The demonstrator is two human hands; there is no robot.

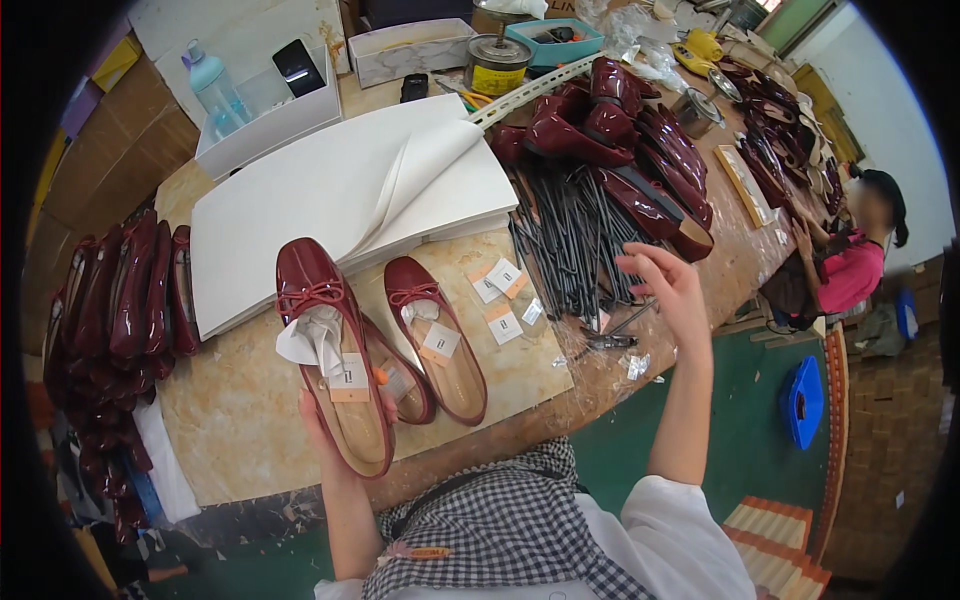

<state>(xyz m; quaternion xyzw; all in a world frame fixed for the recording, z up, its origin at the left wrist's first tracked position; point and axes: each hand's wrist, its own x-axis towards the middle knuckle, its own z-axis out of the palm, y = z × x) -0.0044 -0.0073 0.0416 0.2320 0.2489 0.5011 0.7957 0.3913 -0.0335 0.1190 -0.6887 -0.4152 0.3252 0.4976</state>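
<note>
Left hand (345,425) is grasping a dark red shoe (330,350) by its heel, just left of the second shoe (437,338). Right hand (670,290) is hovering released, fingers spread, right of that shoe, above black shanks (570,240).

Small white-and-orange labels (503,290) lie on the table beside the dark phone screen's (298,66) white box (270,120).

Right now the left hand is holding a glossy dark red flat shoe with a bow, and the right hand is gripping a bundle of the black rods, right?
Not quite. In the head view the left hand does hold the glossy dark red flat shoe with a bow, but the right hand is empty, open above the black rods.
</note>
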